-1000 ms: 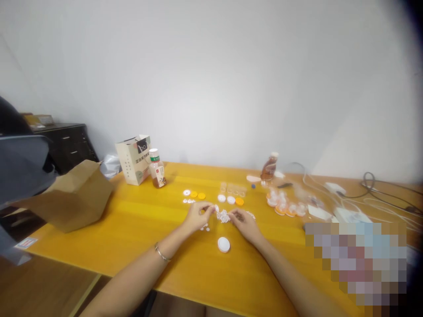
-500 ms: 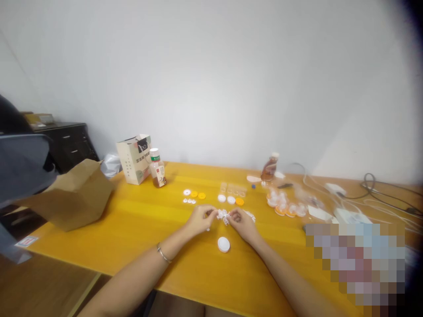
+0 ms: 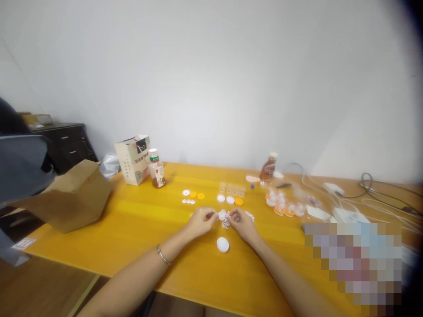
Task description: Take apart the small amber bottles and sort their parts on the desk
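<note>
Between my hands is a small tangle of white plastic chain-like pieces (image 3: 224, 219) on the yellow table. My left hand (image 3: 202, 221) is closed, thumb and forefinger pinched at the left edge of the tangle. From the other side my right hand (image 3: 243, 223) pinches at its right edge. What exactly sits in each pinch is too small to make out clearly. More white pieces (image 3: 250, 215) lie just behind my right hand, partly hidden by it. Nearer to me is a round white lid-like disc (image 3: 223, 245).
Behind my hands are white and orange discs (image 3: 230, 200), clear plastic parts (image 3: 233, 190), and more discs (image 3: 193, 194) at left. A bottle (image 3: 157, 169), printed bag (image 3: 132, 159) and brown paper bag (image 3: 76, 193) stand left. Clear-domed parts (image 3: 280, 207), a brown bottle (image 3: 269, 167) and cables (image 3: 366, 180) are right.
Both hands keep their pinching pose with only slight finger movement. The white pieces between them now hang or lie slightly lower and more spread. The view has shifted a little.
</note>
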Demonstrator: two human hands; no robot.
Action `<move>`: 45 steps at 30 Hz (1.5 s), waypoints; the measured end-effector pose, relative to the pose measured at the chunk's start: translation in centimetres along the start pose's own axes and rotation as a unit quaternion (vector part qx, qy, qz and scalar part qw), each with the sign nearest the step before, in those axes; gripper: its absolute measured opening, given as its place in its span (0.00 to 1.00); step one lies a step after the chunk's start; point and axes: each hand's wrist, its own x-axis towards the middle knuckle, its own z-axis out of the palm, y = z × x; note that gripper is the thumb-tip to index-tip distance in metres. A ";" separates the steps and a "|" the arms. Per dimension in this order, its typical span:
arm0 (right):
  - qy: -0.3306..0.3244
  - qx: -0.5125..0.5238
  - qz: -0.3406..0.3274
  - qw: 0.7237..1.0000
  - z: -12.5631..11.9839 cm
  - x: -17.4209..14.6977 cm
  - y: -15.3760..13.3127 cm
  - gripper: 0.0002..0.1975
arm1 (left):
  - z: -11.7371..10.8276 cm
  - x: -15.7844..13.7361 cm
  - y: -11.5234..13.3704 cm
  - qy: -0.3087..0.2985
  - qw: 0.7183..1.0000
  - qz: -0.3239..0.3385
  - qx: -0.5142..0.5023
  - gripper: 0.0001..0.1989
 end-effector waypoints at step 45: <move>-0.101 -0.071 0.166 0.978 -9.0 0.9 1.3 0.05 | -2.7 -1.1 2.7 -0.217 0.959 0.171 0.058 0.23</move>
